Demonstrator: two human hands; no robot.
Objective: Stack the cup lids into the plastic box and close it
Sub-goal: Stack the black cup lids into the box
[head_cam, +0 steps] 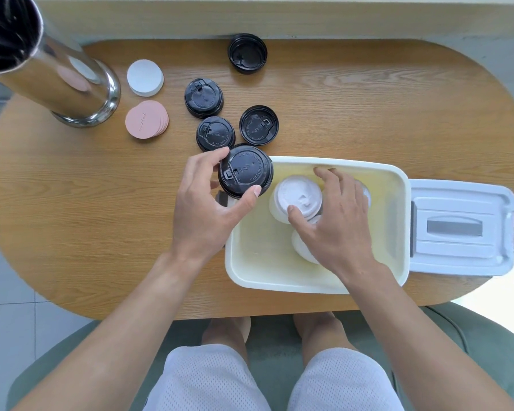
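Head view. A black lid (245,171) is gripped between thumb and fingers of the left hand (204,206) at the box's far-left corner. The right hand (334,218) is lowered into the open box (398,232), its fingers spread and curled over a white lid (297,197); a firm grip cannot be told. More white lids (301,247) are partly hidden under that hand. The box cover (460,226) is laid on the tabletop (72,232), touching the box's right side. Three black lids (215,133) are grouped just beyond the box; an upturned lid (247,53) is set at the far edge. Pink discs (146,120), white discs (145,77) and a steel cylinder (72,84) are seen at far left
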